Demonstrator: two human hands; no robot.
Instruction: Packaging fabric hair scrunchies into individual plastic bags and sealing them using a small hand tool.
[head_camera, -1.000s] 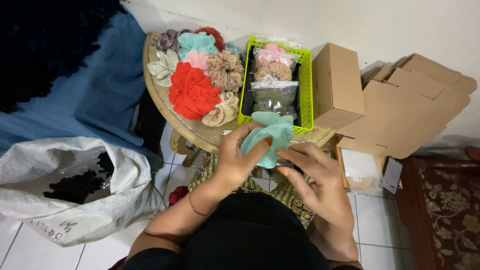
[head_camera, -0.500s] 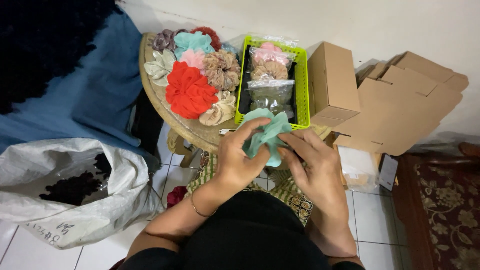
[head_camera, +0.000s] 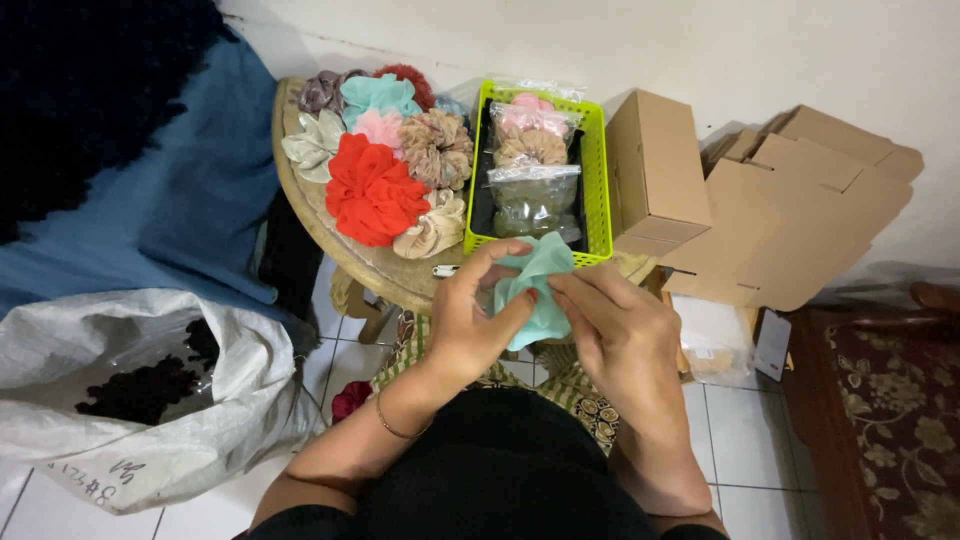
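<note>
Both hands meet just in front of the round wooden table (head_camera: 300, 190), at its near edge, and between them is a mint-green scrunchie (head_camera: 535, 285). The left hand (head_camera: 470, 320) has its fingers curled around the scrunchie's left side, thumb pressed into the fabric. The right hand (head_camera: 625, 335) pinches the right side between thumb and fingertips, so the cloth is grasped from both sides and held above the person's lap, touching nothing but the hands.

On the table, a pile of loose scrunchies lies to the left: a big red one (head_camera: 372, 195) in the middle, a cream one (head_camera: 432, 228) just beside it, a tan one (head_camera: 437, 148), a pink one (head_camera: 378, 128), a teal one (head_camera: 375, 95) and a pale grey-white one (head_camera: 312, 145) nearer the far rim. At the table's right side sits a lime-green basket (head_camera: 598, 170) holding scrunchies in clear bags (pink, tan and dark green, as far as I can see). Right of the table stands a closed cardboard box (head_camera: 655, 170), with flattened cardboard (head_camera: 800, 220) leaning beyond it. Left of the table, on the tiled floor, lies a white sack (head_camera: 190, 400), open, with something dark inside.
</note>
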